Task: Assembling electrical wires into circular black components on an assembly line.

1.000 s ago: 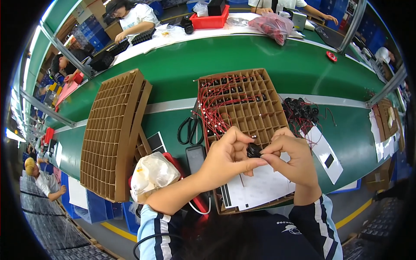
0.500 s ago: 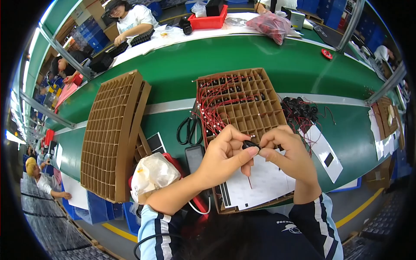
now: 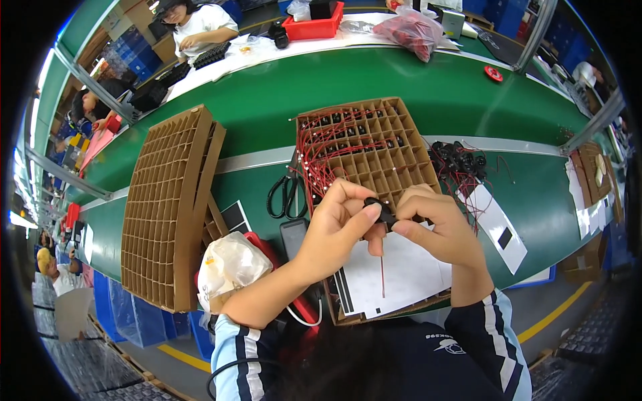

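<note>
Over the cardboard divider tray (image 3: 418,157), my left hand (image 3: 341,224) pinches a small black part (image 3: 383,211) between thumb and fingers. A thin red wire (image 3: 383,275) hangs below that hand, seemingly from the part. My right hand (image 3: 435,224) is closed, its thumb and fingertips meeting the part's right end. The exact kind of part does not show. Similar black pieces (image 3: 361,128) with red wires fill several far cells of the tray. White printed sheets (image 3: 401,281) lie across the tray's near end, under my hands.
Empty-celled divider trays (image 3: 164,207) are stacked at left. Nearby are black scissors (image 3: 286,197), a dark phone-like slab (image 3: 293,237) and a white plastic bag (image 3: 231,267). A pile of black wired parts (image 3: 458,160) lies right of the tray. Beyond the green belt (image 3: 374,73), a person (image 3: 200,30) works.
The black part has turned in my fingers and shows more of itself. My hands stay together above the tray. The whole view has shifted slightly. Across the belt, the person's arm has moved.
</note>
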Demonstrator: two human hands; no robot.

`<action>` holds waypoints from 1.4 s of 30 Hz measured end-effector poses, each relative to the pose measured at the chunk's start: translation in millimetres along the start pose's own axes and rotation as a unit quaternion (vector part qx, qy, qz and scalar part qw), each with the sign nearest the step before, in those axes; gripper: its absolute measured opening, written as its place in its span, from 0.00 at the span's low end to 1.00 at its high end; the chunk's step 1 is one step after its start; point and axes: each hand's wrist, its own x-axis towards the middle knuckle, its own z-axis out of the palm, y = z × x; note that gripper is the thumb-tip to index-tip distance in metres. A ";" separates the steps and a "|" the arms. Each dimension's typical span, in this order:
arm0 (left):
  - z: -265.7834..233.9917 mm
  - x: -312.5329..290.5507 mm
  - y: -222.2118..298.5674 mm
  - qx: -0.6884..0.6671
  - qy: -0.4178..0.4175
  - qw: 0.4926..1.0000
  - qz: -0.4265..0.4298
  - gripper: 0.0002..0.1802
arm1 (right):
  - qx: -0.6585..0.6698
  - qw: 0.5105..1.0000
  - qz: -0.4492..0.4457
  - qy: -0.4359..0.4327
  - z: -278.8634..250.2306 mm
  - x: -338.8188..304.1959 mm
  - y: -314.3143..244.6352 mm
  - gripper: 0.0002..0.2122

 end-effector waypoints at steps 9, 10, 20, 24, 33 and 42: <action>1.0 0.4 0.3 0.022 0.006 1.000 0.006 0.13 | 0.002 1.000 -0.005 -0.011 1.5 -1.8 -0.1 0.07; 0.8 0.8 -0.5 0.029 0.018 0.999 0.008 0.13 | 0.001 1.000 -0.012 -0.011 1.7 -2.0 -0.3 0.07; 1.3 1.2 0.1 0.022 -0.006 1.000 -0.013 0.10 | 0.043 0.999 0.003 -0.029 -2.5 2.2 11.3 0.06; -0.8 0.8 0.8 0.007 -0.022 0.999 -0.042 0.10 | 0.049 0.998 0.007 -0.040 -2.1 2.4 13.2 0.06; -1.7 -0.6 -6.5 0.114 0.016 0.993 0.002 0.13 | 0.022 0.999 0.017 -0.022 2.4 1.3 11.7 0.07; -0.4 -2.5 -1.4 0.076 -0.010 0.997 0.015 0.13 | -0.088 0.996 0.009 -0.008 -0.4 1.4 5.4 0.08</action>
